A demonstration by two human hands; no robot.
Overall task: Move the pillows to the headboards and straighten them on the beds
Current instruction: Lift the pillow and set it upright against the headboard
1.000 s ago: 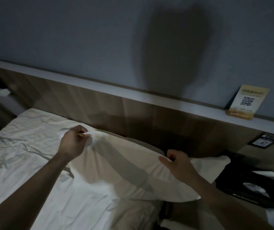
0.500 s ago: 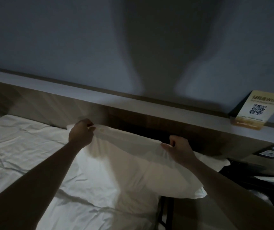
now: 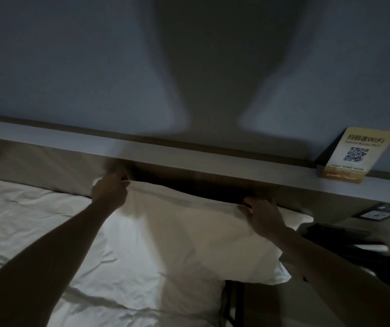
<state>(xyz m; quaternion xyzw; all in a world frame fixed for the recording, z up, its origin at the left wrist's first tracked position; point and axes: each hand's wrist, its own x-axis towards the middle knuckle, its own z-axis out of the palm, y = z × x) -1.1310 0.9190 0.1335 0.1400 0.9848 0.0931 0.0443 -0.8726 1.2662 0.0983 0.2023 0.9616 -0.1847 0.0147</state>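
Dim room, one white pillow at the head of the bed, its far edge raised and close against the wooden headboard. Pillow lies toward the bed's right side, and its near right corner overhangs the mattress edge.

Left hand grips the pillow's far left corner, fingers curled tight and pinching the fabric hem, right up by the headboard. Right hand holds the far edge further right along the headboard, fingers curled over the hem with the thumb pressed on top, pinching cloth. The hem is stretched in a taut line between the two hands. Both forearms reach in from the near side, bare.

Sheet on the bed is white and wrinkled, left of the pillow and below it. The headboard has a pale ledge along its top. A yellow WiFi card with a QR code stands on that ledge, well right of the pillow, leaning back on the grey wall. A small dark panel sits on the headboard face below the card. A dark bench stands right of the pillow, under the panel; details on it too dark to tell. The person's shadow falls on the wall above the headboard.
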